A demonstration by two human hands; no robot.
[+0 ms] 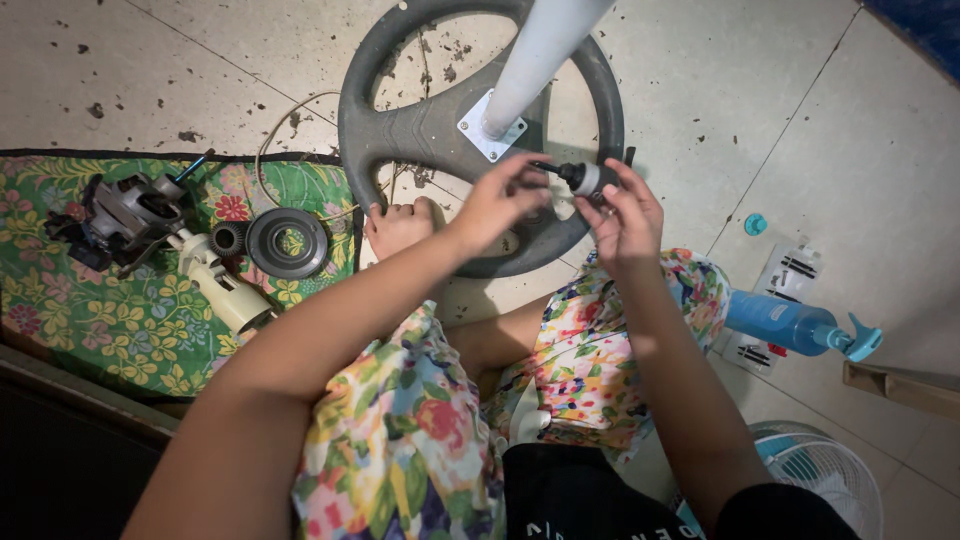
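Observation:
My right hand (626, 212) holds a small cylindrical part (584, 178), black with a white band, by its body. My left hand (497, 200) pinches the thin black stem sticking out of that part's left end. Both hands hover over the round dark grey fan base (400, 130), from which a white pole (540, 55) rises on a square white plate (492, 128). My foot (398, 226) rests against the base's near rim, and my knees in flowered cloth are below.
On the flowered mat (120, 320) at left lie a fan motor (125, 215), a cream housing piece (222, 285), a black ring cap (288, 243) and a small black gear (228, 239). A blue spray bottle (795, 325) lies at right, a fan grille (830, 475) bottom right.

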